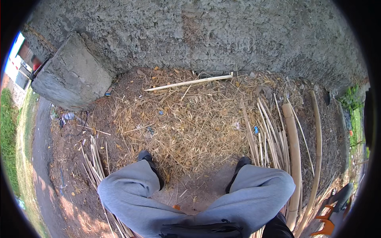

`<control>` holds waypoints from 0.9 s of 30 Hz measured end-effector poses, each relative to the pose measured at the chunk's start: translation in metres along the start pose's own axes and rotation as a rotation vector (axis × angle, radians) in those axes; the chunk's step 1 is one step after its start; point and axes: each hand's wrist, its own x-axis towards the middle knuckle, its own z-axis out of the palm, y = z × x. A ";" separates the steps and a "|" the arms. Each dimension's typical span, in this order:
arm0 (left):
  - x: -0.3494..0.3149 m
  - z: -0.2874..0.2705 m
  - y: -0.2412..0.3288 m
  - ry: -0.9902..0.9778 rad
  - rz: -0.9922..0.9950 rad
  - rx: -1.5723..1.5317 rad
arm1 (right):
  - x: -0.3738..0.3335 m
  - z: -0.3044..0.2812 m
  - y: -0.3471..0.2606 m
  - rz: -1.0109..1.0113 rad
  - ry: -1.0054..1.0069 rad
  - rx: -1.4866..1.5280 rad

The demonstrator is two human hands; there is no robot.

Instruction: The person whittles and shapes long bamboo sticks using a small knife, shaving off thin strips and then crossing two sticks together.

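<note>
Neither of my hands shows. My bent legs in grey trousers (258,186) spread across the lower middle, with dark shoes on the ground. A black shape (279,227), perhaps a sleeve, lies beside my right thigh at the lower edge. Right of my leg is a bundle of thin split bamboo strips (274,135). Next to it lie a thick bamboo pole (293,146) and a slimmer, bent pole (318,139). More strips (94,162) lie beside my left knee. Ahead, a single pale strip (188,84) rests near the wall's foot.
A rough grey wall (222,35) runs across the far side, with a concrete block (81,75) at left. Dry shavings (190,123) cover the ground before me. An orange and grey object (327,220) stands at lower right. A distant person (36,63) appears at far left.
</note>
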 end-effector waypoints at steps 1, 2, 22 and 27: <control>0.000 -0.001 0.001 -0.002 0.001 0.001 | 0.000 0.000 0.001 -0.002 0.002 -0.008; -0.008 -0.004 0.008 -0.012 -0.070 -0.029 | 0.000 0.006 0.000 -0.005 -0.009 -0.025; -0.001 0.007 0.003 0.020 -0.080 -0.057 | 0.001 0.021 -0.034 -0.180 0.038 -0.325; 0.003 0.007 0.007 0.021 -0.099 -0.068 | 0.009 0.040 -0.061 -0.322 0.081 -0.603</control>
